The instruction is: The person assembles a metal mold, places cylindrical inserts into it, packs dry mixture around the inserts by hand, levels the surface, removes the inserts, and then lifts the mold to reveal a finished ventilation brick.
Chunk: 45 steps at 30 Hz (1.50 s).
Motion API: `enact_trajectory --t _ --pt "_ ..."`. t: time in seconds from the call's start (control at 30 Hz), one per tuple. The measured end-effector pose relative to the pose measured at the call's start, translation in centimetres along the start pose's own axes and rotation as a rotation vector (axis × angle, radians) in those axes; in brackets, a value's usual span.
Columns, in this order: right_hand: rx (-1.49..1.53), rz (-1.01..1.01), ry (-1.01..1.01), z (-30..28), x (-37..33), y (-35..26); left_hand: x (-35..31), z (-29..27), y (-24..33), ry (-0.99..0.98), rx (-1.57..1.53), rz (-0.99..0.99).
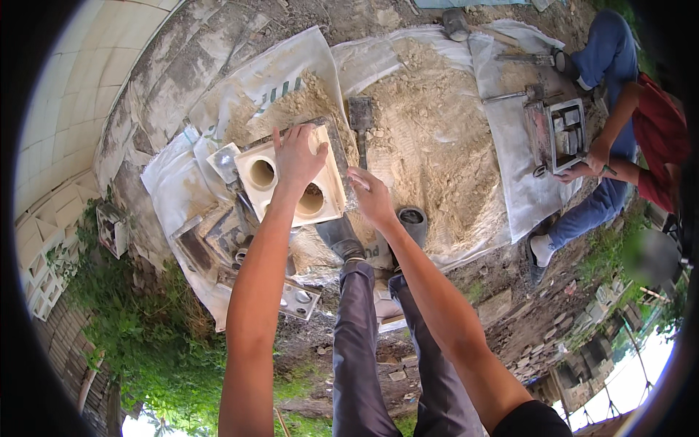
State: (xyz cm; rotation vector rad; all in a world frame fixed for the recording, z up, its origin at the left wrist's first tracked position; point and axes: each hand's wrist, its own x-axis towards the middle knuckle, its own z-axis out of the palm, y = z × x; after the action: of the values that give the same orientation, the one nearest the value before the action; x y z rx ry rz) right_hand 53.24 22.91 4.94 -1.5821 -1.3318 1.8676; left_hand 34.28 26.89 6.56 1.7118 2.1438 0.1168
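The left hand [297, 154] lies flat, fingers spread, on top of a cream-coloured block mould [291, 182] that has two round holes in it; one hole shows an empty pale wall, the other is partly covered by the wrist. The right hand [370, 195] grips the mould's right edge, fingers curled loosely around a dark metal side plate [342, 164]. The mould rests on white sacking [175, 182] spread over the ground, just beside a heap of sandy mix [429, 138]. A trowel [361, 120] stands in that heap near the mould. Below the mould lie dark metal mould parts [218, 240]. At the right, another person [619, 109] crouches over a second metal mould box [561, 135] holding pale blocks.
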Motion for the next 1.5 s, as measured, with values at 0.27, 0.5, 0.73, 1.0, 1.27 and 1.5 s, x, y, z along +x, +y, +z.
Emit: enact_trajectory --t 0.27,0.5,0.73,1.0,1.27,1.5 --pt "-0.022 -0.018 0.053 0.8 2.5 -3.4 0.9 -1.1 -0.2 -0.055 -0.134 -0.034" --pt "-0.238 -0.007 0.006 2.6 6.1 -5.4 0.6 -1.6 -1.3 -0.024 -0.290 0.051" --pt "-0.440 -0.033 -0.035 5.3 6.5 -6.2 -0.4 -3.2 -5.1 -0.049 -0.263 0.057" --pt "-0.404 -0.061 0.015 5.1 5.8 -6.1 -3.0 -3.1 -9.1 0.264 -0.160 -0.172" --pt "-0.479 -0.061 -0.006 5.7 5.6 -7.7 -6.8 -0.2 -13.6 0.139 -1.092 -0.908" --pt "-0.483 0.044 0.015 7.7 5.1 -8.1 -9.7 1.0 -14.8 0.092 -0.986 -0.885"
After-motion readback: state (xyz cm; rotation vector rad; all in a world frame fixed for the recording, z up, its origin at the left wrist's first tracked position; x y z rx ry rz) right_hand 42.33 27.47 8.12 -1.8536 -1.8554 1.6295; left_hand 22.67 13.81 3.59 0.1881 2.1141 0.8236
